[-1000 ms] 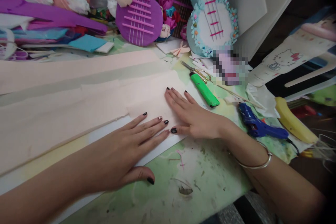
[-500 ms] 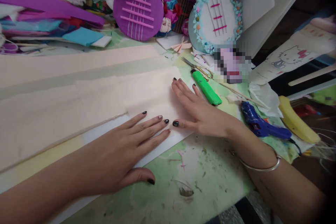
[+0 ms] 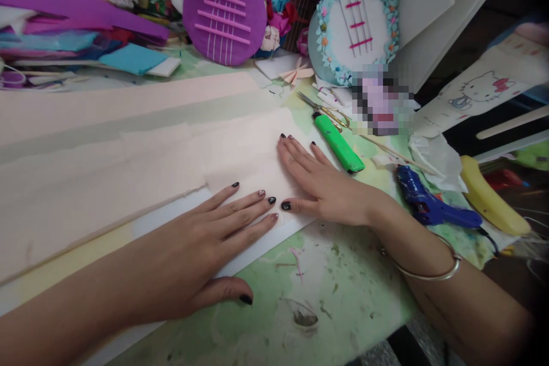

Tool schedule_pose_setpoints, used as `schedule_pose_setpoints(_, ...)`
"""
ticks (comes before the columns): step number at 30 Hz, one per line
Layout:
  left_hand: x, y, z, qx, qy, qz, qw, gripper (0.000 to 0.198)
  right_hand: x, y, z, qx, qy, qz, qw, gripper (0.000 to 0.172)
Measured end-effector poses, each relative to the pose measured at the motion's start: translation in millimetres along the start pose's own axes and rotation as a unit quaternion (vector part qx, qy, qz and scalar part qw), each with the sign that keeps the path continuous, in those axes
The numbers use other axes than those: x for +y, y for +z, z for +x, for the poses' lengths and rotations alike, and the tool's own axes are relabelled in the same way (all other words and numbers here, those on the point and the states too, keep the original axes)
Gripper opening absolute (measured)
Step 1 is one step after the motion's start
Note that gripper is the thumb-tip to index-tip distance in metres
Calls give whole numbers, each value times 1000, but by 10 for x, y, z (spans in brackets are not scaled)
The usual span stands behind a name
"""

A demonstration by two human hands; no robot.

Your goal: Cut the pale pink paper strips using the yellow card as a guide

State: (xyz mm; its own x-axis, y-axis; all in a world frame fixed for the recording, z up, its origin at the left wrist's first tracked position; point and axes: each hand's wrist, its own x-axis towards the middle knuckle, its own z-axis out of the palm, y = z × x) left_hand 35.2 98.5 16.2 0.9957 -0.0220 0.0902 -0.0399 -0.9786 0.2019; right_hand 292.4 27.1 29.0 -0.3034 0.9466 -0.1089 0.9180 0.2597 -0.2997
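Pale pink paper, thin-looking and faintly rumpled, laid flat on the counter, with a white sheet showing along the near edge. Left hand palm down over that edge, fingers loosely fanned, thumb well out, gripping nothing. Right hand likewise flat and empty at the right end of the paper, fingers closer together, thumb apart. Likely to crease or tear at the ragged step near the left fingertips, from a sideways drag or uneven pressure. Also apt to skew against the white sheet, from pushing with one hand harder than the other. Just beyond the right fingers, a green cutter-like tool, easily nudged by a wide outward sweep. Past that, scissors, able to snag the paper if knocked. Farther right, a blue glue gun; impossible to tell whether hot, so a possible burn from a backward slip.
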Motion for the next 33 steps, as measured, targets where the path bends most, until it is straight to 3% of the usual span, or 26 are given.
schedule_pose_setpoints(8,29,-26,15,23,25,54,998,85,-30,-68,-8,-30,7,-2,1000,87)
schedule_pose_setpoints(14,48,-53,0,70,21,95,993,89,-49,-121,-25,29,55,5,998,78)
schedule_pose_setpoints(17,34,-22,-25,72,2,89,993,88,-45,-79,-3,21,77,-19,997,80)
schedule_pose_setpoints(22,27,7,-30,64,-13,72,995,84,2,-13,23,-10,65,-17,998,79)
schedule_pose_setpoints(33,30,-12,-10,70,-5,92,993,78,48,5,20,-9,45,-23,999,77)
